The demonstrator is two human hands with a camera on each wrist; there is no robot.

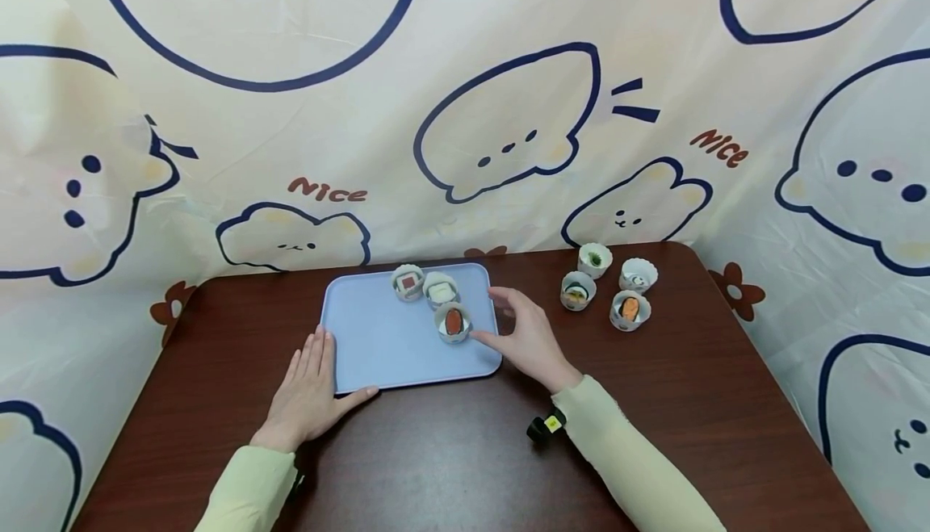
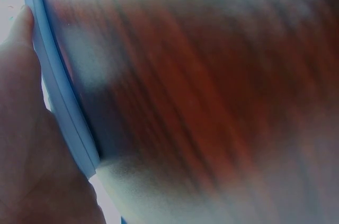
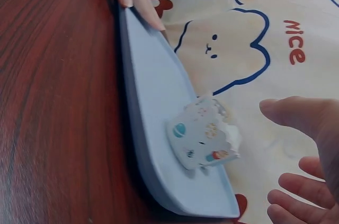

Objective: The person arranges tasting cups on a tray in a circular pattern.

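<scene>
My left hand (image 1: 305, 395) rests at the near left corner of a light blue tray (image 1: 378, 338), fingers straight along its side and thumb along the front edge. Over the tray's right edge is my right hand (image 1: 534, 342), thumb and fingers spread, holding nothing. Its thumb tip is right beside a paper cup (image 1: 454, 324) with a reddish-brown oval topping. In the right wrist view that patterned cup (image 3: 198, 136) stands apart from the fingers. Behind it on the tray are a cup with a pale filling (image 1: 440, 290) and one with a reddish square (image 1: 408, 282).
On the table (image 1: 436, 451) right of the tray stand several more cups: one with green (image 1: 595, 260), one whitish (image 1: 638, 274), one with yellowish layers (image 1: 577, 291), one with an orange topping (image 1: 630, 310). A printed cloth (image 1: 392, 136) hangs behind and at both sides.
</scene>
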